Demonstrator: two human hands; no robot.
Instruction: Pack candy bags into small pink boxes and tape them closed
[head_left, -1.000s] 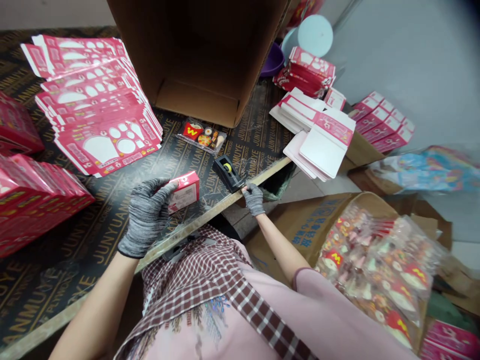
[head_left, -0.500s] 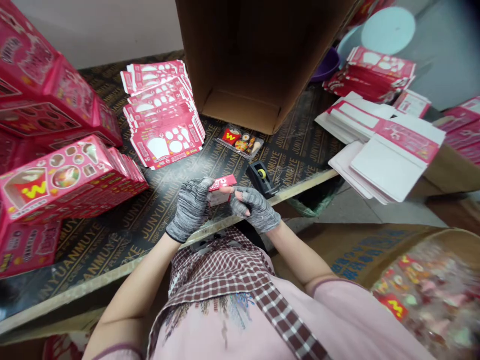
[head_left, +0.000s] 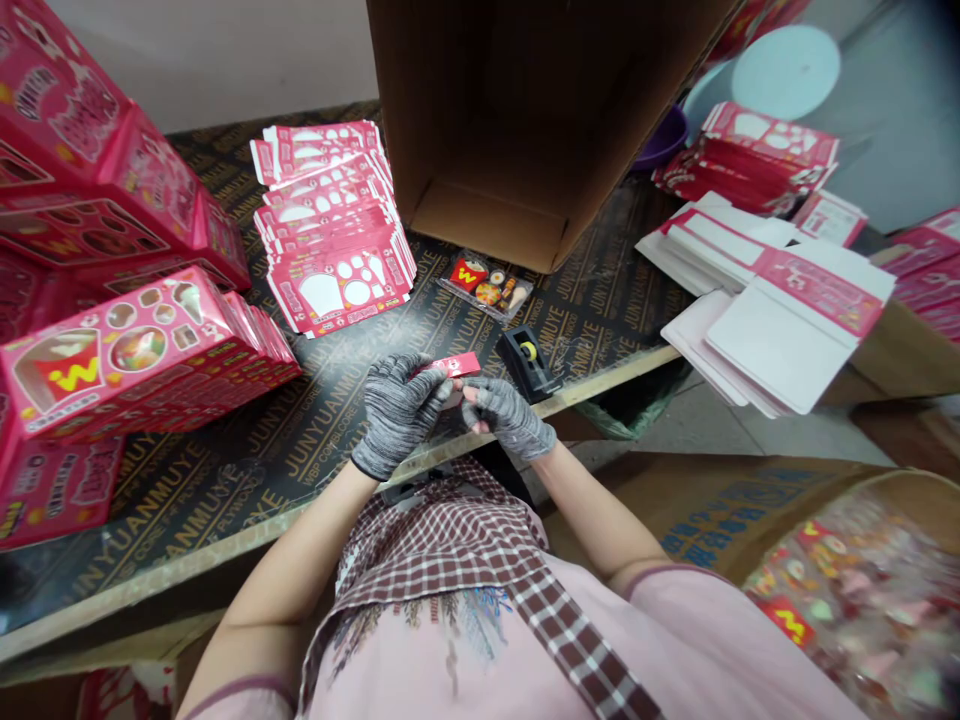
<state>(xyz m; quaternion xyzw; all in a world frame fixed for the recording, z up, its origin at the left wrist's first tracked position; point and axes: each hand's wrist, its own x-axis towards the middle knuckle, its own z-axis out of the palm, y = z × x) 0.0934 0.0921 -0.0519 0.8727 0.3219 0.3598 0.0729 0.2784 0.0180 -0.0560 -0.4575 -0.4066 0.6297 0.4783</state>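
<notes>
My left hand (head_left: 403,408), in a grey fingerless glove, is closed round a small pink box (head_left: 461,365) held upright near the table's front edge. Most of that box is hidden behind the fingers, with only its pink end showing. My right hand (head_left: 506,412), gloved the same way, has its fingers bent and its fingertips at the box's right side; whether they pinch anything there is hidden. Just beyond the right hand stands a black tape dispenser (head_left: 531,365) with a yellow core. A clear pack of toy food (head_left: 489,285) lies farther back on the table.
Flat pink printed cartons (head_left: 334,285) lie in an overlapping pile at the back left. Filled pink boxes (head_left: 135,350) are stacked on the left. An open cardboard box (head_left: 487,220) stands at the back. White-backed cartons (head_left: 787,320) overhang the right edge; bagged toys (head_left: 847,600) fill a carton below.
My left fingers have moved over the front of the small box and now cover more of it. My right hand stays close beside it, fingertips nearer the left hand. The view has shifted slightly.
</notes>
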